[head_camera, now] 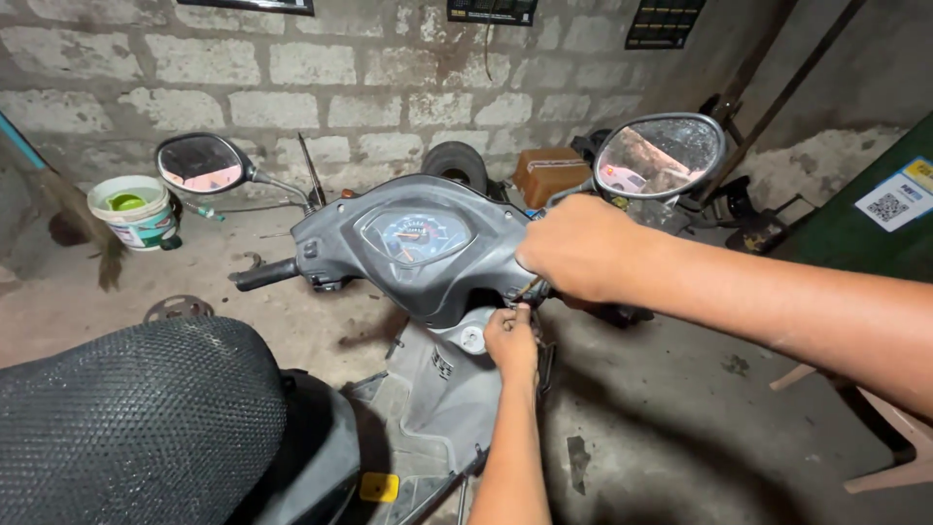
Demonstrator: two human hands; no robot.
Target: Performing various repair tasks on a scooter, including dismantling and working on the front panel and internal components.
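Observation:
A grey scooter stands before me, its handlebar cover with a round speedometer facing up. My right hand is closed over the right end of the handlebar, above the dark grip. A thin yellowish tool pokes out from under its fingers. My left hand reaches up from below, fingertips pinched at the lower end of that tool, beside the round ignition lock on the front panel. What the tool's tip touches is hidden by the fingers.
Two mirrors stick out from the handlebar, and the left grip is free. The black textured seat fills the lower left. A white bucket, a tyre, a brown box and a block wall stand behind.

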